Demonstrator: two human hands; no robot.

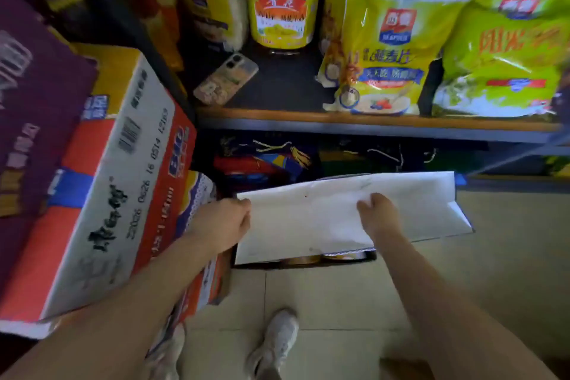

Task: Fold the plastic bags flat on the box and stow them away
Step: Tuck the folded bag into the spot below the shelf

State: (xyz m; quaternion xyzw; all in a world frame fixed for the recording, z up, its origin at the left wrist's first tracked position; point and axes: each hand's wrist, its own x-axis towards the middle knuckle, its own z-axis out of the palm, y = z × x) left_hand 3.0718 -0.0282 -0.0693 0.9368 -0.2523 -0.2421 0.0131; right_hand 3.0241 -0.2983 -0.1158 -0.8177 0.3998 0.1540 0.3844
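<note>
Stacked cartons stand at the left, the nearest a glossy red and white cardboard box (101, 194), and beside it the left hand (225, 225) curls its fingers round the left edge of a smooth, flat white bag (308, 225) held low over the floor below the shelf. The right hand (377, 213) comes in knuckles up, fingers bent and pinching the sheet near its middle. Above, a dark shelf (370, 123) with a wooden front edge carries a phone (226, 79), a yellow-labelled bottle (282, 9) and crinkly yellow-green food pouches (385, 46); pale tiled floor (509, 256) lies underneath.
</note>
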